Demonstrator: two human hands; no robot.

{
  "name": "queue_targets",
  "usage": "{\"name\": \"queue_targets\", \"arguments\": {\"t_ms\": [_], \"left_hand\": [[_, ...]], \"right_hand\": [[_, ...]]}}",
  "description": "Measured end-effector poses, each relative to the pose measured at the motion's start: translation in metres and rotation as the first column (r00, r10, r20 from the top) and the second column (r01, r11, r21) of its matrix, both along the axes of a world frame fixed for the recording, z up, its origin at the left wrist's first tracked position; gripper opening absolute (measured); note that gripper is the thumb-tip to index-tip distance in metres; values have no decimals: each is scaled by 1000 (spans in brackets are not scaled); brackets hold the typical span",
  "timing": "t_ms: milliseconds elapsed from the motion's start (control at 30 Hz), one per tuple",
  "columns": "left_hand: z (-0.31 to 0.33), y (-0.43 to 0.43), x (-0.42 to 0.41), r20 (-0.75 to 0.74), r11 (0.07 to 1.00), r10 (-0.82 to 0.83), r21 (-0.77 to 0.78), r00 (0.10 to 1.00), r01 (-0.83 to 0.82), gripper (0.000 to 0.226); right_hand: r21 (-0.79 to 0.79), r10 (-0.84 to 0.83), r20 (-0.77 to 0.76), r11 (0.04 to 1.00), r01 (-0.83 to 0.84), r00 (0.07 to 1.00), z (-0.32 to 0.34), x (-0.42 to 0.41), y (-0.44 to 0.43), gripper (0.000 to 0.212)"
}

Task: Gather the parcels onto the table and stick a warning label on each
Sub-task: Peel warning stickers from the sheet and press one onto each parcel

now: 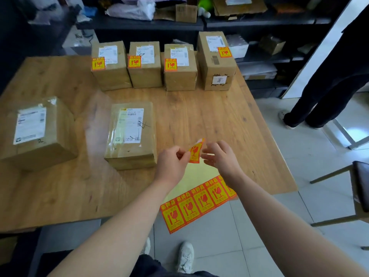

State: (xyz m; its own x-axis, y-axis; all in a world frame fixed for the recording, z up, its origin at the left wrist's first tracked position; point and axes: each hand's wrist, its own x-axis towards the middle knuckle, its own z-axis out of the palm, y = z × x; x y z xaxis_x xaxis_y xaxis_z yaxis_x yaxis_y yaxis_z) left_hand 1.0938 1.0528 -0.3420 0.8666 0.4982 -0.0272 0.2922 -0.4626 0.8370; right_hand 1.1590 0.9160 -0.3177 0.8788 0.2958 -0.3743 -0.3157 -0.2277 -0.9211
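Observation:
My left hand (172, 163) pinches a red and yellow warning label (195, 151) just above the wooden table (209, 116). My right hand (220, 156) hovers beside the label with its fingers loosely spread, holding nothing. Beneath my hands lies the label sheet (199, 202), which hangs over the table's front edge. A flat taped parcel (131, 134) without a warning label sits just left of my left hand. Another unlabelled parcel (38, 132) rests at the far left. Several parcels stand in a row at the back (179, 66), each bearing a warning label.
Dark shelves (239, 23) with boxes and bags run behind the table. A person in dark trousers (329, 86) stands at the right. A chair (357, 186) is at the right edge. My white shoe (185, 256) shows on the tiled floor.

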Motion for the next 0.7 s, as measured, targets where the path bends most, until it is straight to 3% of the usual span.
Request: {"name": "queue_targets", "arguments": {"t_ms": [67, 200, 467, 700], "left_hand": [[4, 16, -9, -14, 994, 73, -76, 997, -74, 17], [17, 41, -28, 3, 949, 152, -279, 988, -145, 17], [34, 91, -58, 22, 787, 245, -589, 969, -185, 19], [27, 143, -75, -4, 729, 265, -654, 964, -203, 18]], "right_hand": [[-26, 23, 28, 999, -22, 999, 4, -3, 13, 32], [-267, 157, 195, 958, -102, 968, 10, -10, 43, 19], [-172, 173, 143, 974, -148, 974, 16, -36, 98, 19], [-200, 218, 137, 962, -188, 966, 17, -53, 144, 22]]}}
